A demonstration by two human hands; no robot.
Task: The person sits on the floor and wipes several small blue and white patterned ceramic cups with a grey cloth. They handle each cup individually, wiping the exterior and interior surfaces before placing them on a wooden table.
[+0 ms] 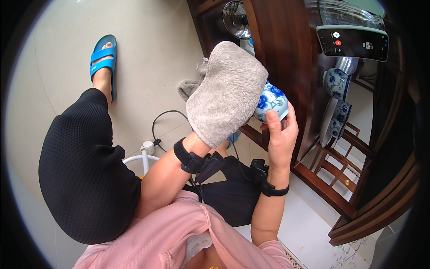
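A grey terry cloth [228,97] covers my left hand, so its fingers are hidden and only the wrist [198,143] shows. The cloth hangs on that hand and is pressed against the open side of a blue-and-white porcelain bowl [273,97]. My right hand [282,134] grips this bowl near its foot ring, thumb on the outer wall. The bowl is tipped on its side, its mouth turned toward the cloth. What lies inside the bowl cannot be seen.
Dark wooden furniture [282,40] stands close on the right. On it are a phone [352,43] with a lit screen, several patterned bowls [337,84] and a white plate [329,122]. A glass lid [237,20] sits lower. A black cable [168,112] loops near a white metal frame [145,161].
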